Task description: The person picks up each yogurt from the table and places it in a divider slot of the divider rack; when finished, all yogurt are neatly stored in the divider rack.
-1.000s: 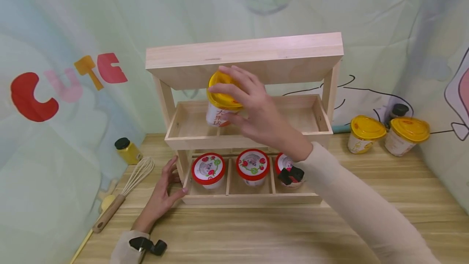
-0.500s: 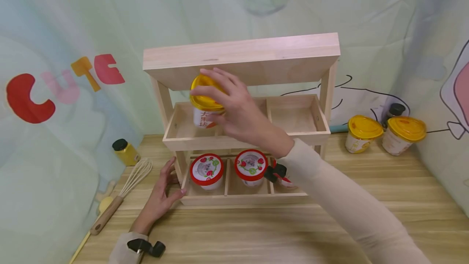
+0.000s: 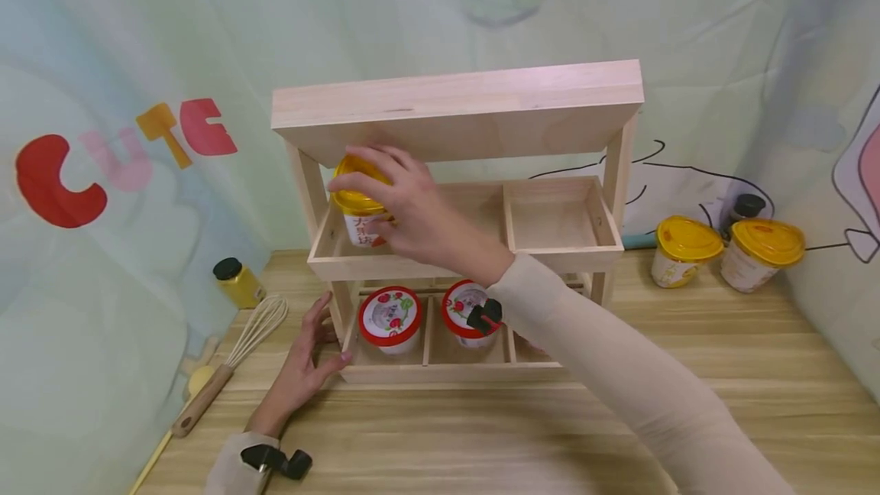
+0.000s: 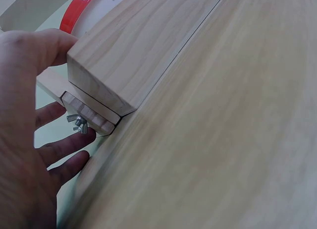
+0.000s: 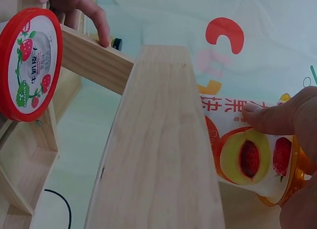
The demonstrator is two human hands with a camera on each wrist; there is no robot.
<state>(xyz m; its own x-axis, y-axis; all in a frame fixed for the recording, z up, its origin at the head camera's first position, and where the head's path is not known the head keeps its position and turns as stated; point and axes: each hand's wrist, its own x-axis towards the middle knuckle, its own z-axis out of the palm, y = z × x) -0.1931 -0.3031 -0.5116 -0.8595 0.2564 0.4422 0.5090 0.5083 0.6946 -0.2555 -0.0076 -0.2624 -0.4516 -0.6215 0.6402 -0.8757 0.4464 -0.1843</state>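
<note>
My right hand (image 3: pixel 426 212) grips a yogurt cup (image 3: pixel 357 229) by its yellow lid, in the left compartment of the middle tier of a wooden shelf (image 3: pixel 474 266). In the right wrist view the cup (image 5: pixel 242 154) shows a peach and strawberry print, with the thumb pressed on its side. My left hand (image 3: pixel 302 365) holds the shelf's lower left corner. Its thumb lies over the front edge and its fingers reach round the side by a wing nut (image 4: pixel 78 122). Red-lidded cups (image 3: pixel 390 318) sit in the bottom tier, the right one mostly hidden by my sleeve.
Two more yellow-lidded cups (image 3: pixel 686 250) stand right of the shelf, with a dark-capped bottle (image 3: pixel 748 206) behind them. At left lie a whisk (image 3: pixel 227 376) and a yellow jar (image 3: pixel 239 283). The shelf's top board (image 3: pixel 457 98) overhangs the middle tier.
My right hand has carried the yogurt cup leftward and down, from the middle of the shelf into the left compartment of the middle tier. The left hand has stayed at the lower corner.
</note>
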